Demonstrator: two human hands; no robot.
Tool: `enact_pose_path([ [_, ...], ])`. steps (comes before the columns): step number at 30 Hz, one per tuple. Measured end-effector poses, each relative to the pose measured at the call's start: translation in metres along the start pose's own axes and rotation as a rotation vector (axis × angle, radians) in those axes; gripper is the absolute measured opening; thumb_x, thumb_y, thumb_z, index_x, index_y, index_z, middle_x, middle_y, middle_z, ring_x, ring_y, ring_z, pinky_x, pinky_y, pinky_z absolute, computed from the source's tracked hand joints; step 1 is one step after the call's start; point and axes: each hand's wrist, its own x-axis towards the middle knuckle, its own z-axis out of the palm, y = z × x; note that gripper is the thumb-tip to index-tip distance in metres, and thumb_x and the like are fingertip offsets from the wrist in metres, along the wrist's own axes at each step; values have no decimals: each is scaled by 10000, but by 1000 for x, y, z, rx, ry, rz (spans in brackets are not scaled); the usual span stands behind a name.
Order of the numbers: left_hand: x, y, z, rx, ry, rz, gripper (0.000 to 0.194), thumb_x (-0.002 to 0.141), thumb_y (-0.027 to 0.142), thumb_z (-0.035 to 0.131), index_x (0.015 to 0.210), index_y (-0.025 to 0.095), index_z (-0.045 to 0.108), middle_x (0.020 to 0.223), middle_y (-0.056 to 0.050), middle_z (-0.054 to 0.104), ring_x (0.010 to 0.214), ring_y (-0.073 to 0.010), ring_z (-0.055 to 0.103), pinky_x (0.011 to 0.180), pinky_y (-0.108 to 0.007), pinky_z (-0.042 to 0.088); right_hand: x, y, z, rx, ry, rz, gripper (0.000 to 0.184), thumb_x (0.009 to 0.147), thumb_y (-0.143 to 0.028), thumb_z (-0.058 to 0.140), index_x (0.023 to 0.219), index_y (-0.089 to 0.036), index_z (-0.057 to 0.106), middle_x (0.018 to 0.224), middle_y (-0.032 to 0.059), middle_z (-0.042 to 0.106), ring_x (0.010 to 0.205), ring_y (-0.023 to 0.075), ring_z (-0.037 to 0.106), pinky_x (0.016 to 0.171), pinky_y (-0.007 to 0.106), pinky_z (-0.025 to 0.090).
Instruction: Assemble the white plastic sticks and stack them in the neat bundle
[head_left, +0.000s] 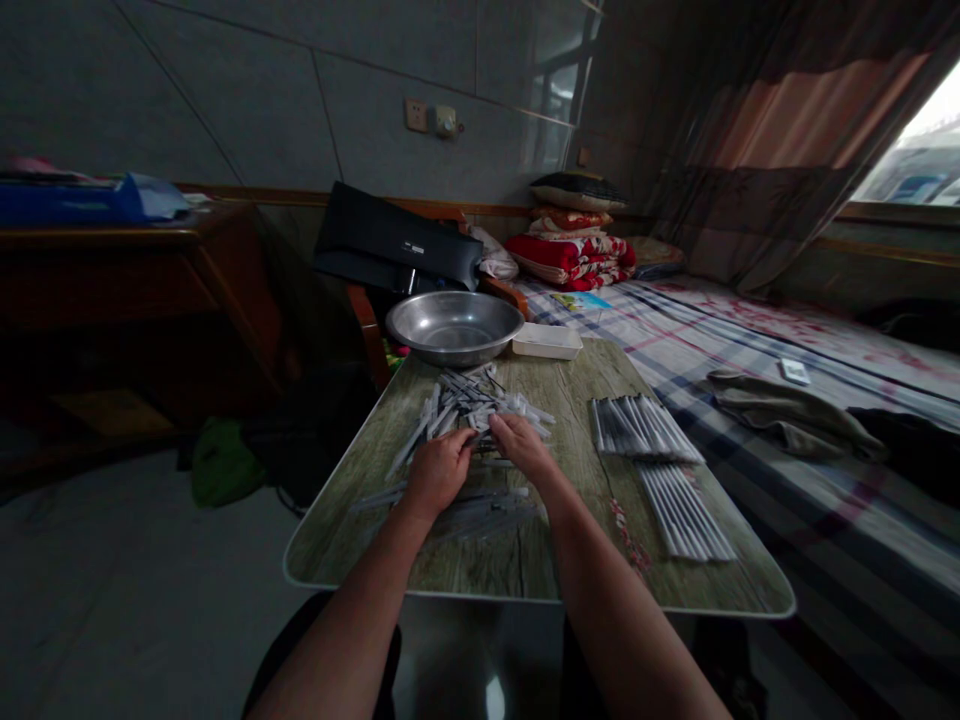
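A loose heap of thin, clear plastic tubes (pixel 472 405) lies on a wood-patterned tabletop (pixel 360 480). My left hand (pixel 439 473) and my right hand (pixel 521 447) rest side by side at the heap's near edge, fingertips among the tubes. Whether either hand grips any tube is hidden. More loose tubes (pixel 480 515) lie beneath my wrists. To the right of my right hand are two neat rows of aligned tubes (pixel 637 427), with the nearer row (pixel 682 510) close to the table's right edge.
A steel basin (pixel 454 325) and a white plastic tray (pixel 547 340) stand at the table's far end. A plaid-sheeted bed (pixel 817 500) runs along the right, holding folded cloth (pixel 787 410) and stacked bedding (pixel 570 250). A dark wooden desk (pixel 112 280) stands at the left.
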Motion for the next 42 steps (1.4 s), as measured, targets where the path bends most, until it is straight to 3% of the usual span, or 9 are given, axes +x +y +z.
enact_pose_path([
  [5,1,-2,2,-6,14,5,241,895,172,512,1065,209,678,1029,-76,744,936,-244,703,840,-385,542,-3,-4,1,11,-24,-47,219,858,-421,504,835,-204,526,626,-48,449,583,118,421,540,227,332],
  [10,1,-2,3,3,24,47,257,883,163,505,1058,209,689,1033,-92,743,939,-260,704,832,-401,548,-3,-8,3,-205,32,-107,319,873,-432,445,651,-203,442,612,-33,420,615,125,400,581,251,308],
  [14,1,-1,2,-35,18,64,253,872,162,518,1041,224,696,1017,-85,745,929,-259,702,824,-395,548,-3,-6,3,-164,58,-27,436,905,-523,366,597,-216,394,553,-32,374,555,124,362,532,265,279],
  [18,1,-2,1,-58,18,36,266,873,159,519,1064,216,696,1035,-95,741,947,-268,699,854,-418,541,-5,-8,1,-45,49,-14,298,891,-461,399,731,-218,465,597,-35,433,566,128,400,531,247,311],
  [21,1,-3,2,-36,11,17,273,872,154,518,1072,203,697,1044,-104,741,950,-276,700,863,-435,540,-6,-11,1,-80,10,-52,225,854,-415,441,743,-220,456,606,-45,418,581,127,397,547,241,311],
  [29,0,0,2,-16,18,44,283,870,150,509,1070,204,702,1065,-95,739,966,-250,698,871,-397,547,-5,-7,2,-206,44,-39,393,871,-474,397,578,-213,371,550,-46,331,551,112,322,530,257,232],
  [38,0,-1,4,-80,36,52,277,863,153,511,1038,236,709,1048,-71,739,952,-235,689,872,-379,535,-6,-13,2,-187,53,-57,354,864,-454,420,605,-213,402,554,-44,374,557,117,356,528,242,268],
  [40,1,-1,2,-132,61,47,252,862,170,524,1024,232,707,1034,-71,737,951,-235,681,873,-374,527,-5,-14,-4,-165,152,-32,383,878,-480,387,604,-215,424,549,-35,396,548,124,378,527,247,287],
  [42,2,-2,-2,-224,123,28,209,871,212,537,996,214,705,1004,-79,727,947,-232,667,873,-365,514,-5,-15,-15,-144,377,3,393,889,-484,346,629,-213,463,567,-20,435,555,135,415,537,253,315],
])
